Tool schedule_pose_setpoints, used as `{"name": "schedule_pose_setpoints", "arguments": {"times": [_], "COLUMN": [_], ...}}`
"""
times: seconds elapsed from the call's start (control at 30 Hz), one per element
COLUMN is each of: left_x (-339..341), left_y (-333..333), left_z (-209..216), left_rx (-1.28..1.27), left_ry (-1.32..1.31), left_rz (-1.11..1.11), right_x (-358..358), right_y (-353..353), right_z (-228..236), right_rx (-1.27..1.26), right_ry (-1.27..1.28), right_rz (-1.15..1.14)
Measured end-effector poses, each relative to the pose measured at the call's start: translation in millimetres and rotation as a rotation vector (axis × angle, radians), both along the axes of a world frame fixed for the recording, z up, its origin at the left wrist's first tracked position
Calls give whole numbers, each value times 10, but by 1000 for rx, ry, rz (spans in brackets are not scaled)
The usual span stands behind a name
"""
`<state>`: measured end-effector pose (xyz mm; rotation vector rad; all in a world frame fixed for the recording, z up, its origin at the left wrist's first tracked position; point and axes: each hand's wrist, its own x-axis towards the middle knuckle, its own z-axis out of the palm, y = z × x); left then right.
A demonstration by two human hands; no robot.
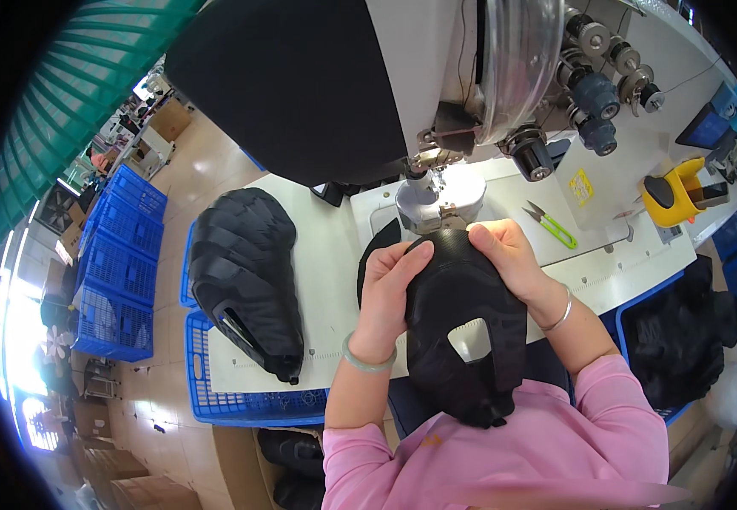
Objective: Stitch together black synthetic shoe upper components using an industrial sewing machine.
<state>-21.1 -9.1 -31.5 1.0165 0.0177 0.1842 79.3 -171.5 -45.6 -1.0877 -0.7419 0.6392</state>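
Note:
A black shoe upper (462,293) with a cut-out opening lies in front of me, its rounded end at the sewing machine head (441,200). My left hand (389,289) grips its left edge, thumb on top and fingers beneath. On the other side my right hand (509,255) holds the right edge near the rounded end, thumb pressed on top. Whether the rounded end lies under the needle is hard to see. Left of my hands, several black uppers are nested in a stack (245,272) on the white worktable (326,263).
Green-handled thread snips (553,225) lie right of the machine head, near a yellow holder (674,194). A blue crate (202,374) stands under the table's left edge. Black pieces (674,340) fill a bin at the right. More blue crates (122,272) are stacked across the floor.

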Motion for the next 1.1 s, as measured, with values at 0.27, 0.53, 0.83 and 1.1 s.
{"name": "schedule_pose_setpoints", "arguments": {"times": [0.27,0.53,0.83,1.1], "left_x": [-32,-100,-324,-304], "left_y": [72,214,176,20], "left_z": [-43,-191,-304,-388], "left_rx": [248,77,-10,-178], "left_ry": [31,97,115,91], "left_rz": [44,-92,-164,-126], "right_x": [-43,-123,-73,-103], "right_y": [5,0,-89,-167], "right_z": [-138,-170,-249,-345], "right_rx": [-92,-91,-72,-85], "right_ry": [-86,3,-14,-95], "right_rz": [-135,-111,-49,-76]}}
